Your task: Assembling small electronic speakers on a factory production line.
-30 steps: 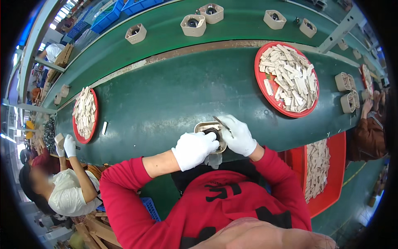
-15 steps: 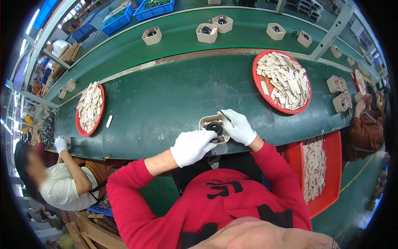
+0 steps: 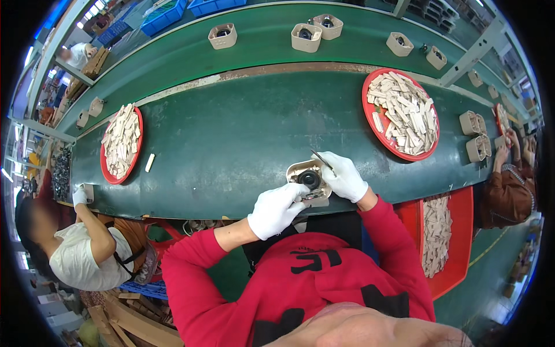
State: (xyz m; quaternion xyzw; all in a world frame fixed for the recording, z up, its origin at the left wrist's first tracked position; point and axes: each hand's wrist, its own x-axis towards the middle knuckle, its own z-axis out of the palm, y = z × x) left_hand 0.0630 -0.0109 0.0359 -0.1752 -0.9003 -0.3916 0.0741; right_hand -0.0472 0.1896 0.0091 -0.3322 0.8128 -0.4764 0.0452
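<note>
Near the front edge of the green bench sits a beige plastic housing [image 3: 293,170], its open side up. A round black part like a speaker or lens [image 3: 309,180] lies inside it. My left hand [image 3: 275,211], in a white glove, has its fingers closed at the housing's near-left wall; the fingertips are partly hidden. My right hand [image 3: 346,179], also gloved, is at the housing's right side. Slim dark tweezers [image 3: 322,160] are gripped in it, sloping up to the left past the far rim.
Red basins of beige strips stand at the right [image 3: 365,110] and left [image 3: 140,130]. One loose strip [image 3: 150,162] lies beside the left basin. Housings [image 3: 223,38] sit on the belt behind. A red bin [image 3: 459,243] is at my right. Co-workers [image 3: 87,254] sit on both sides.
My left fingers have drawn back from the black part to the near-left wall, so more of that part shows. The tweezers stay in my right hand. The whole view has shifted slightly.
</note>
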